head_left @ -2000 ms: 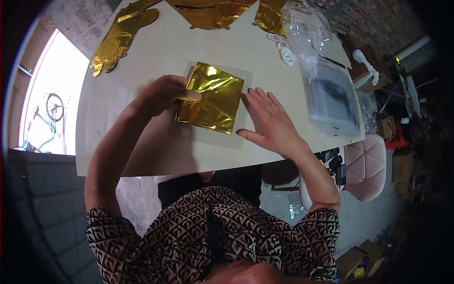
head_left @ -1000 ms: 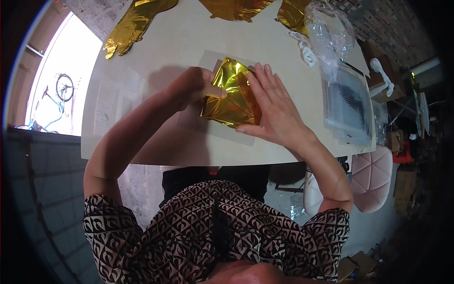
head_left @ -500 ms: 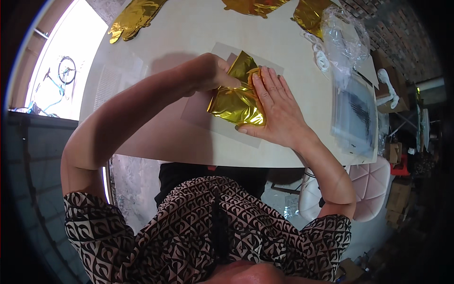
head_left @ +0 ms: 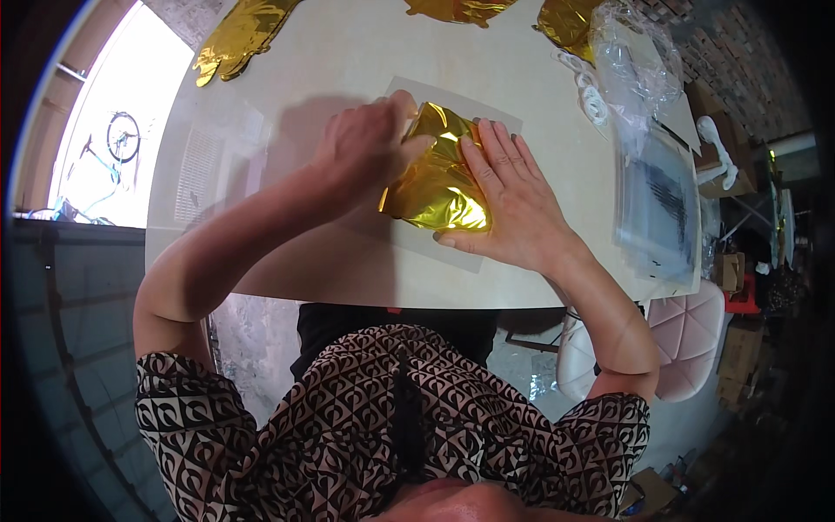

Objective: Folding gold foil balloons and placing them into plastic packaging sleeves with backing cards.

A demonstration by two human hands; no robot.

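The left hand (head_left: pixel 374 143) contacts the left edge of the folded gold foil (head_left: pixel 444 196); its fingertips are partly hidden, so the grip is unclear. The right hand (head_left: pixel 517 191) lies extended along the right edge, above a translucent sheet (head_left: pixel 435 244).

The folded foil (head_left: pixel 444 196) comes through to me as metallic gold, thin, creased and highly glossy. I read the sheet (head_left: pixel 435 244) under it as smooth, translucent plastic. The desk (head_left: pixel 348 52) looks like pale, smooth wood with little sheen. I also see crumpled clear plastic film (head_left: pixel 644 61) and a rough brick wall (head_left: pixel 739 78).
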